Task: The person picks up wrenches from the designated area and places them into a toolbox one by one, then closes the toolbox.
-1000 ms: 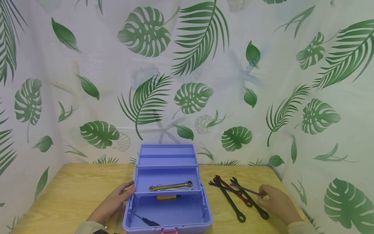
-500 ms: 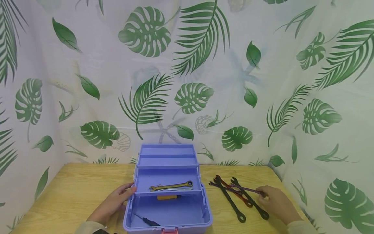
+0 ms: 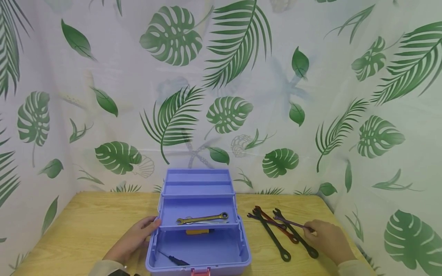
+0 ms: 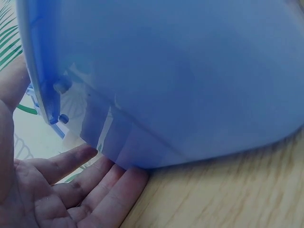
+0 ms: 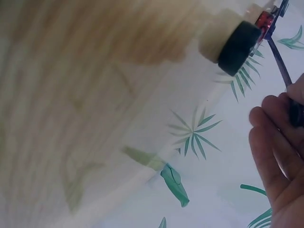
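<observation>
My left hand (image 3: 132, 239) rests at the left side of an open purple-blue toolbox (image 3: 246, 253). Its thumb touches the corner of the raised tray (image 3: 197, 199); in the left wrist view relaxed fingers (image 4: 109, 190) lie against the outer wall. Right of the box, my right hand (image 3: 328, 237) pinches one end of a purple wrench (image 3: 293, 223). The other end reaches over a loose pile of wrenches: black wrenches (image 3: 272, 235), a red wrench (image 3: 291, 236) and a dark purple wrench (image 3: 257, 217). In the right wrist view the held wrench's shaft (image 5: 280, 61) slants up from the fingers.
A gold wrench (image 3: 203, 218) lies in the raised tray. Below it are a yellow-handled tool (image 3: 197, 231) and a black screwdriver (image 3: 177, 261) in the toolbox's bottom. The wooden table (image 3: 86, 226) ends at a leaf-patterned sheet (image 3: 248, 161).
The right fingers have shifted slightly on the end of the purple wrench, and its angle has changed a little. My left hand and the toolbox have stayed put.
</observation>
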Demonstrator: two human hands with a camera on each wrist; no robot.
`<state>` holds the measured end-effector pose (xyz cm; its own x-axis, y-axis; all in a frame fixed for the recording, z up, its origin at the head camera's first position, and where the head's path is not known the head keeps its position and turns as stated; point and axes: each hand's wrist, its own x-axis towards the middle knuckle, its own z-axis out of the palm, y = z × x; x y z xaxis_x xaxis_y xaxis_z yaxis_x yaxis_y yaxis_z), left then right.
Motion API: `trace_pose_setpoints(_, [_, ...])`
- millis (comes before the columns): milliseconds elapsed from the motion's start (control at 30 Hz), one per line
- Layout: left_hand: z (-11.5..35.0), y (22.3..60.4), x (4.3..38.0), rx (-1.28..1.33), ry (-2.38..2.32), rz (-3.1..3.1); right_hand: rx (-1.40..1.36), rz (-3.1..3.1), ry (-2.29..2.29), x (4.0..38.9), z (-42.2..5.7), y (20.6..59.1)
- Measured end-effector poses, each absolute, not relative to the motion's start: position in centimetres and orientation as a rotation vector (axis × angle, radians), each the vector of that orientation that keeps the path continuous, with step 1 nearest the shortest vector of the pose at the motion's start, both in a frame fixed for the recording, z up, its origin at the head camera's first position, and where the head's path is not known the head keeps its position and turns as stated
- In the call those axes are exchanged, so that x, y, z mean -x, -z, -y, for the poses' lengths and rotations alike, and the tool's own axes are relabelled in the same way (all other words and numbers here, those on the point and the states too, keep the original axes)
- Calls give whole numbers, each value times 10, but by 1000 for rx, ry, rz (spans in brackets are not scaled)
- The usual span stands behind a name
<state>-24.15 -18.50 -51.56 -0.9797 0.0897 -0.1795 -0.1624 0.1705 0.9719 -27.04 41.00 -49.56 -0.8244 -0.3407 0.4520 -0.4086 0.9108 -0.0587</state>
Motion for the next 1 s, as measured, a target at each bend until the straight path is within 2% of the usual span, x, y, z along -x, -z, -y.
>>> trace_pose_setpoints(400, [188, 515, 241, -1, -1929, -2211, -868, 2210, -175, 275, -406, 490])
trace_pose_setpoints(1000, [186, 513, 239, 30, -1927, -2222, -878, 2255, -324, 277, -397, 495])
